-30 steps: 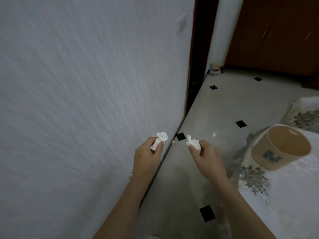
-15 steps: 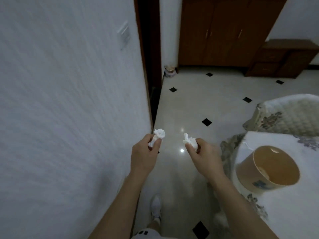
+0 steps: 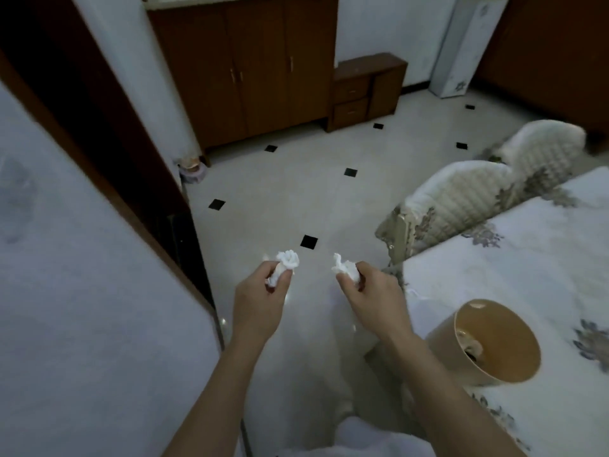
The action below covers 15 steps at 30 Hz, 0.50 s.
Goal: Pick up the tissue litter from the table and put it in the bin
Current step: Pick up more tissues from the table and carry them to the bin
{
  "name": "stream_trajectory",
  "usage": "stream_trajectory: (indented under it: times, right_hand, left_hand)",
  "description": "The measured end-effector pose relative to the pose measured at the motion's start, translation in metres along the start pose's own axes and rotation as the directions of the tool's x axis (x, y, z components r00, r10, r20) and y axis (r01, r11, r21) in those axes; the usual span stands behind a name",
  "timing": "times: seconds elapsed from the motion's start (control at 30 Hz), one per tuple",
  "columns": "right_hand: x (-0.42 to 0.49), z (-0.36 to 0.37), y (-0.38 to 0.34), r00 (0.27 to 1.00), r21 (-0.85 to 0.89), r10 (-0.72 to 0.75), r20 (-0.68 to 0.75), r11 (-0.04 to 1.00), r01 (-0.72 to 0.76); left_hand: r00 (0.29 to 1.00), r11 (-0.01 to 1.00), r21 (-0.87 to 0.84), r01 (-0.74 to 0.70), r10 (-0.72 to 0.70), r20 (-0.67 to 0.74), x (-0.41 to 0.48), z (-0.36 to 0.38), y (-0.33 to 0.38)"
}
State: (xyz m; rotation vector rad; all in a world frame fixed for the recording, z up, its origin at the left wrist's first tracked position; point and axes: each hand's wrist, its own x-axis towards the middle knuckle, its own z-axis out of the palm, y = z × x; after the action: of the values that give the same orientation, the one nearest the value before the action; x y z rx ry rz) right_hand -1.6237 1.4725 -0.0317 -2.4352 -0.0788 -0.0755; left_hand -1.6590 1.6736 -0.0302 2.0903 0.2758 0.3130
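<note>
— What's around you?

— A tan bin [image 3: 494, 344] stands on the floral-clothed table [image 3: 527, 265] at your right, with scraps inside. Two covered chairs [image 3: 461, 196] sit beyond it; the wall [image 3: 82, 291] is at your left.

— And your fingers?

— Your left hand [image 3: 260, 301] pinches one tissue wad [image 3: 287, 260]; your right hand [image 3: 372, 295] pinches another wad [image 3: 346, 270]. Both are held over the floor.
</note>
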Motion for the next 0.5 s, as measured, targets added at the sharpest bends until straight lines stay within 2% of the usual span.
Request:
stream_trajectory:
  times: [0.23, 0.37, 0.5]
  right_hand:
    - [0.046, -0.017, 0.044, 0.967, 0.007, 0.176, -0.183, 0.984, -0.178]
    - [0.067, -0.036, 0.071, 0.913, 0.042, 0.283, -0.294, 0.958, -0.284]
    - [0.084, -0.057, 0.089, 0.856, 0.105, 0.394, -0.335, 0.918, -0.382]
  left_hand:
    - [0.971, 0.993, -0.008, -0.121, 0.120, 0.208, 0.082, 0.074, 0.020]
    - [0.906, 0.977, -0.041, -0.211, 0.211, 0.366, 0.117, 0.127, 0.049]
    - [0.822, 0.963, -0.107, -0.245, 0.266, 0.504, 0.138, 0.169, 0.081]
